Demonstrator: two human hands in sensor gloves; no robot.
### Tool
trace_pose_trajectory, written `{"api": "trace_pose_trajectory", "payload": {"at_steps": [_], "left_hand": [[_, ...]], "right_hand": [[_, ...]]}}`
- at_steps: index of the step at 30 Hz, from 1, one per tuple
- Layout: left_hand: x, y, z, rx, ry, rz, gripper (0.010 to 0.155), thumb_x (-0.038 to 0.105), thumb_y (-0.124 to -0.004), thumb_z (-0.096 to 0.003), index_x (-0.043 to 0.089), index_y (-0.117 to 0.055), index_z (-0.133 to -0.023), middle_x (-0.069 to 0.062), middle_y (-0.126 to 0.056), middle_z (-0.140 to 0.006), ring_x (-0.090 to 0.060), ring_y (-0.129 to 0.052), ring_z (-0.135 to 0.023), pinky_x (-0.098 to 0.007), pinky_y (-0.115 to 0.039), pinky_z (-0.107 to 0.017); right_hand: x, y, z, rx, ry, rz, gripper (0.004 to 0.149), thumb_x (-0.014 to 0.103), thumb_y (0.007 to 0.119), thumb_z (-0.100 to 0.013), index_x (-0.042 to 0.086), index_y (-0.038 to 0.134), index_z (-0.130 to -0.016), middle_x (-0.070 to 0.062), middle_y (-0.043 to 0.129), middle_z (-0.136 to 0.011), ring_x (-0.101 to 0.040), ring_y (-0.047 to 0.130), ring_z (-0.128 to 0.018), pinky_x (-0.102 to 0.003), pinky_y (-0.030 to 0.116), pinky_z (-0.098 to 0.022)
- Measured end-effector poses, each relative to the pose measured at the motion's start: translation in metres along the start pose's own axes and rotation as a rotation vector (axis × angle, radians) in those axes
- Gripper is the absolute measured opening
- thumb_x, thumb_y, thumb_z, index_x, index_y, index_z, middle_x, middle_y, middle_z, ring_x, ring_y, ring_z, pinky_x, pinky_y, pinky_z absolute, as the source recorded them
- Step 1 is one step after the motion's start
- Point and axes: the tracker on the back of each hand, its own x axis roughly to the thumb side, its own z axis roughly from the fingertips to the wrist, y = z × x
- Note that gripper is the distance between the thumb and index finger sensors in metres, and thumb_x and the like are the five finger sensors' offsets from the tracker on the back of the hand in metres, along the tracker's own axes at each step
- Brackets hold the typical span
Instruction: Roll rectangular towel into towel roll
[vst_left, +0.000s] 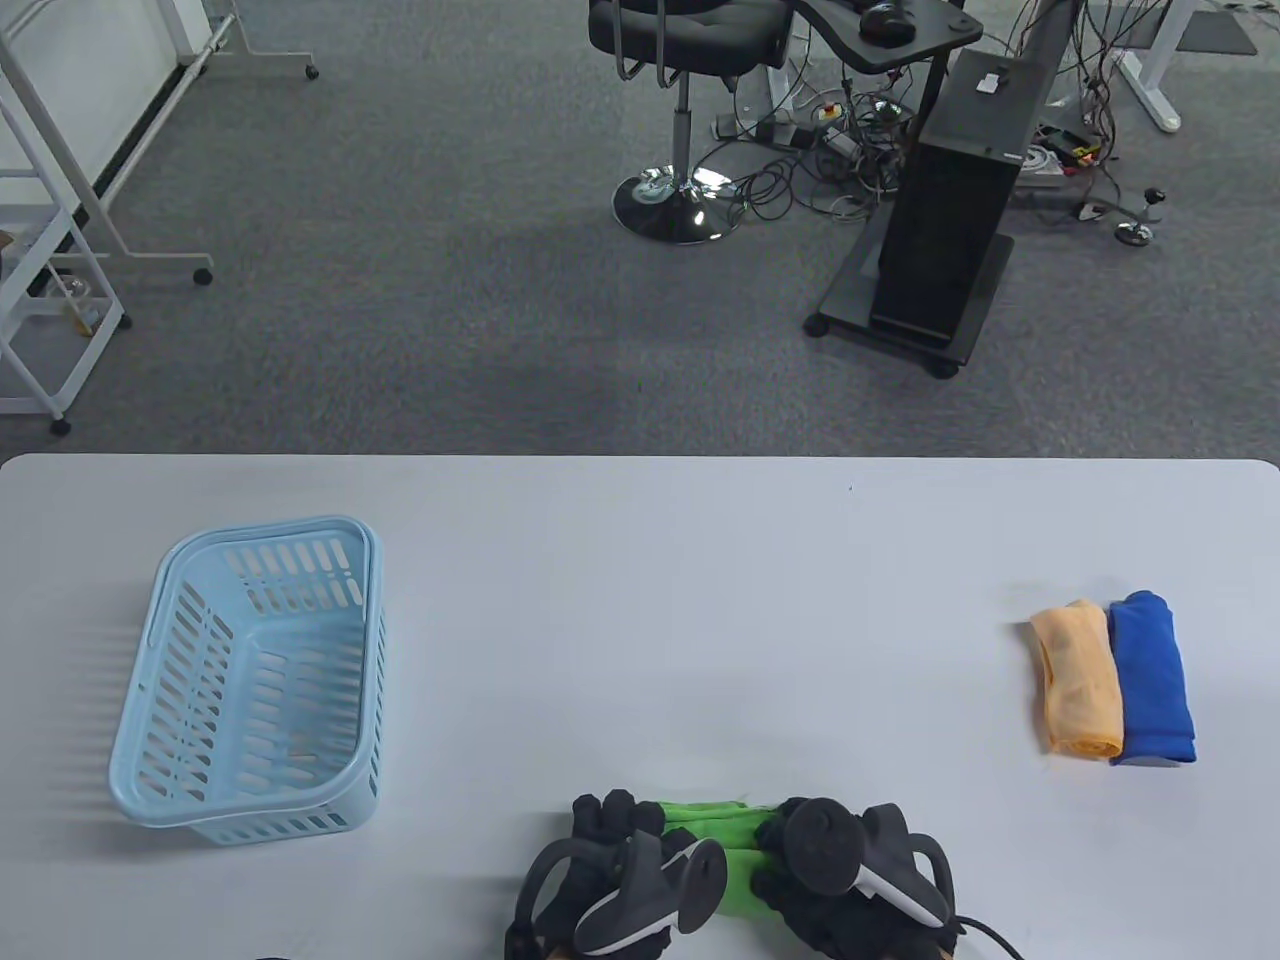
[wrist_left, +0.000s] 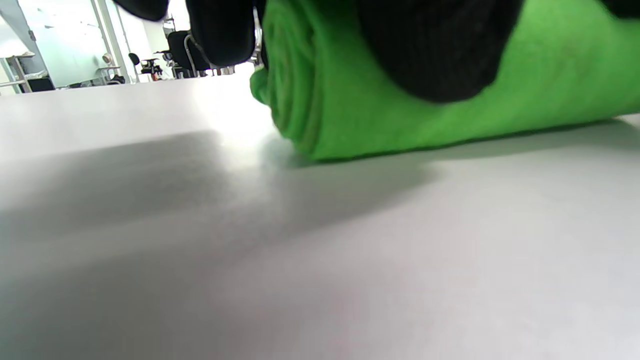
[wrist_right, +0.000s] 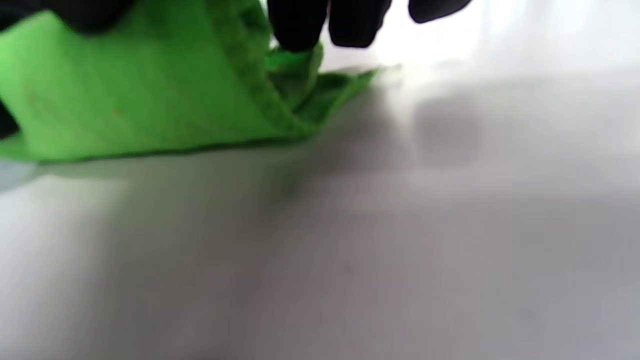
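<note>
Green towel (vst_left: 722, 828) mostly hidden under trackers | left hand (vst_left: 610, 832), right hand (vst_left: 800, 860) grip its roll ends

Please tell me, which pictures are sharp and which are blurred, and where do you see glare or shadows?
Table view: sharp, evenly lit, with soft shadows beside the basket. Left wrist view: the green towel is fairly clear; glare on the table behind, a broad shadow in front. Right wrist view: blurred overall, the towel's edge soft, glare at upper right.

I work in an office-like lab: grey carpet (vst_left: 420, 300), a black swivel chair (vst_left: 685, 60), a black equipment stand (vst_left: 950, 240), tangled cables (vst_left: 830, 160), and white metal racks (vst_left: 50, 250) beyond my white table (vst_left: 640, 560).
</note>
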Motion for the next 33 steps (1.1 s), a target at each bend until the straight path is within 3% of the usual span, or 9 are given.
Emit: {"api": "trace_pose_trajectory", "payload": {"at_steps": [3,9,14,16,18,19,22,27,33], "left_hand": [[-0.005,0.000,0.000,-0.005,0.016,0.048,0.062,0.045,-0.074,-0.0344,0.028,-0.079,-0.093,-0.008,-0.079,-0.095,-0.040,-0.066,-0.097,-0.068,-0.044,-0.069],[-0.008,0.004,0.000,0.007,0.049,0.072,0.064,0.047,-0.070,-0.0349,0.025,-0.079,-0.095,-0.008,-0.099,-0.078,-0.037,-0.083,-0.090,-0.069,-0.050,-0.067],[-0.008,0.005,0.002,0.068,0.036,0.110,0.060,0.046,-0.068,-0.0374,0.026,-0.079,-0.093,-0.008,-0.107,-0.069,-0.034,-0.089,-0.086,-0.068,-0.054,-0.066],[-0.009,0.004,0.002,0.071,0.043,0.124,0.062,0.047,-0.068,-0.0385,0.031,-0.069,-0.098,-0.008,-0.098,-0.081,-0.037,-0.082,-0.091,-0.069,-0.052,-0.067],[-0.010,0.006,0.003,0.069,0.042,0.141,0.054,0.044,-0.071,-0.0408,0.049,-0.058,-0.093,-0.011,-0.064,-0.104,-0.041,-0.059,-0.100,-0.068,-0.043,-0.070],[-0.009,0.007,0.004,0.083,0.039,0.134,0.052,0.042,-0.072,-0.0411,0.051,-0.057,-0.091,-0.011,-0.055,-0.107,-0.041,-0.052,-0.102,-0.067,-0.038,-0.070],[-0.005,0.006,0.004,0.062,-0.027,0.137,0.052,0.047,-0.069,-0.0390,0.048,-0.065,-0.091,-0.013,-0.052,-0.108,-0.043,-0.049,-0.101,-0.067,-0.038,-0.070],[-0.004,0.000,0.001,-0.055,-0.022,0.106,0.072,0.062,-0.072,-0.0311,0.046,-0.057,-0.099,-0.016,-0.046,-0.111,-0.045,-0.044,-0.101,-0.067,-0.035,-0.070],[-0.005,-0.006,-0.001,-0.120,0.030,0.036,0.080,0.054,-0.081,-0.0325,0.049,-0.042,-0.102,-0.015,-0.041,-0.113,-0.045,-0.042,-0.102,-0.067,-0.035,-0.071]], "right_hand": [[0.001,-0.002,0.001,-0.019,-0.027,-0.054,0.078,0.055,0.069,-0.027,0.027,0.047,-0.096,-0.009,0.037,-0.102,-0.033,0.045,-0.098,-0.061,0.040,-0.071],[0.000,0.003,-0.001,0.030,-0.015,0.040,0.080,0.052,0.075,-0.027,0.027,0.049,-0.098,-0.009,0.040,-0.101,-0.034,0.047,-0.097,-0.062,0.041,-0.071],[-0.001,0.005,-0.002,0.043,-0.006,0.028,0.067,0.047,0.064,-0.032,0.025,0.060,-0.095,-0.008,0.046,-0.100,-0.034,0.051,-0.096,-0.061,0.043,-0.070],[-0.002,0.005,-0.002,0.040,-0.004,0.018,0.065,0.047,0.062,-0.032,0.025,0.064,-0.093,-0.008,0.047,-0.100,-0.034,0.052,-0.096,-0.061,0.043,-0.070],[-0.002,0.003,-0.002,0.025,-0.008,0.006,0.062,0.047,0.061,-0.032,0.022,0.072,-0.088,-0.007,0.051,-0.098,-0.034,0.051,-0.096,-0.062,0.042,-0.070],[-0.001,0.003,-0.002,0.030,-0.008,0.007,0.062,0.048,0.060,-0.032,0.021,0.075,-0.086,-0.007,0.055,-0.097,-0.033,0.052,-0.096,-0.062,0.042,-0.070],[-0.002,0.003,-0.002,0.034,-0.004,0.012,0.061,0.049,0.058,-0.033,0.020,0.079,-0.082,-0.006,0.058,-0.095,-0.034,0.053,-0.096,-0.062,0.043,-0.070],[-0.004,0.004,-0.001,0.022,-0.001,0.006,0.064,0.051,0.058,-0.033,0.020,0.077,-0.085,-0.008,0.057,-0.096,-0.034,0.053,-0.096,-0.062,0.043,-0.069],[0.001,0.000,0.002,-0.043,-0.024,-0.001,0.074,0.054,0.059,-0.031,0.020,0.058,-0.097,-0.008,0.045,-0.101,-0.033,0.046,-0.098,-0.061,0.040,-0.071]]}}
